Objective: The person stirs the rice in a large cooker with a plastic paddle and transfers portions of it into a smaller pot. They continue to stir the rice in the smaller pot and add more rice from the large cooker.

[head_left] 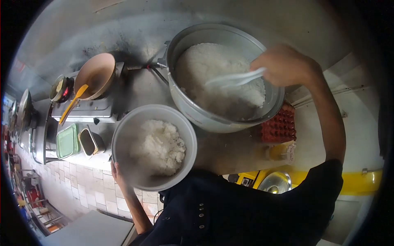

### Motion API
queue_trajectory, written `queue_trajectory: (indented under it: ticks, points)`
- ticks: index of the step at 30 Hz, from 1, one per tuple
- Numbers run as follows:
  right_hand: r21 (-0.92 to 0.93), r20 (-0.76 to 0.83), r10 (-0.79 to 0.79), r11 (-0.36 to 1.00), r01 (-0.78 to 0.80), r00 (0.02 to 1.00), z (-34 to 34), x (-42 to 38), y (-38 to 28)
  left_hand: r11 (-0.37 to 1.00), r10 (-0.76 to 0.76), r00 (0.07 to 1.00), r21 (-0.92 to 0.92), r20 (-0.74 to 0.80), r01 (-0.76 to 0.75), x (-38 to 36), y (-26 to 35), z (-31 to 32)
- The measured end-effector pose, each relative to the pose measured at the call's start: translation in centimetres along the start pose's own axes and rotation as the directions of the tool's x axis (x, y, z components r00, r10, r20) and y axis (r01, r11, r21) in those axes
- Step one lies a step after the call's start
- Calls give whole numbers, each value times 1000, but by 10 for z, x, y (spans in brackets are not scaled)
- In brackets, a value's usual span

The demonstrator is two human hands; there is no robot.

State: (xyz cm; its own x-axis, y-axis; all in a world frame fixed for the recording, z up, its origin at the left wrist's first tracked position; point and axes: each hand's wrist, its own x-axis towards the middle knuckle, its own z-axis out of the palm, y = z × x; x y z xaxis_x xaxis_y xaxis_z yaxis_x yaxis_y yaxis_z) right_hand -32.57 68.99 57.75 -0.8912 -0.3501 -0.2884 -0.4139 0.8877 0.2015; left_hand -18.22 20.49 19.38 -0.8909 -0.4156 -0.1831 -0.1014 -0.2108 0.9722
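Right hand (287, 65) closed around white rice paddle (236, 78), blade lying on rice in big cooker pot (193, 110) at far right. Left hand (119, 174) gripped near rim of grey bowl (127, 135), part-filled, held touching pot, apparently so scoops cross short gap.

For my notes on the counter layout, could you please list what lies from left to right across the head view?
Green container → wok → bowl of rice → rice cooker pot → right hand gripping the white paddle.
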Motion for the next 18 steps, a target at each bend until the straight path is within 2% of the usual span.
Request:
queue_trajectory:
  ticks: [1, 2, 6, 7, 9, 11, 13, 14, 16, 18]
  points:
    - [24, 52, -66, 998, 65, 996, 7, 13, 6, 1000, -30, 993, -11, -115, 29, -4, 3, 9]
    - [52, 102, -137, 990, 132, 985, 11, 23, 8, 1000, -24, 992, -9, -124, 23, -6, 6, 11]
    - [40, 125, -131, 991, 126, 984, 0, 57, 9, 999, -33, 997, 28, -63, 35, -3, 5, 3]
    - [33, 73, -158, 987, 156, 985, 0, 67, 14, 998, -37, 999, 40, -33, 38, -2, 1, -1]
    - [37, 25, -198, 980, 197, 980, 3, 85, 13, 997, -44, 993, 64, -113, 51, -2, -7, -5]
    - [-43, 104, -177, 982, 182, 979, 1, 101, 5, 995, -43, 983, 81, -181, 59, 0, -8, -7]
    - [-103, 129, -218, 967, 231, 967, 0, 112, -1, 994, -9, 997, 106, -72, 17, 1, -4, -7]
    - [-167, 155, -248, 947, 273, 956, 0, 117, -2, 994, -12, 997, 109, -76, 20, 3, -7, -9]
    - [-99, 165, -243, 960, 262, 956, 7, 125, 2, 992, -30, 985, 113, -172, 50, 3, -11, -10]
    - [-32, 177, -229, 971, 238, 957, 15, 135, 7, 994, -35, 986, 100, -164, 51, -1, -7, -4]
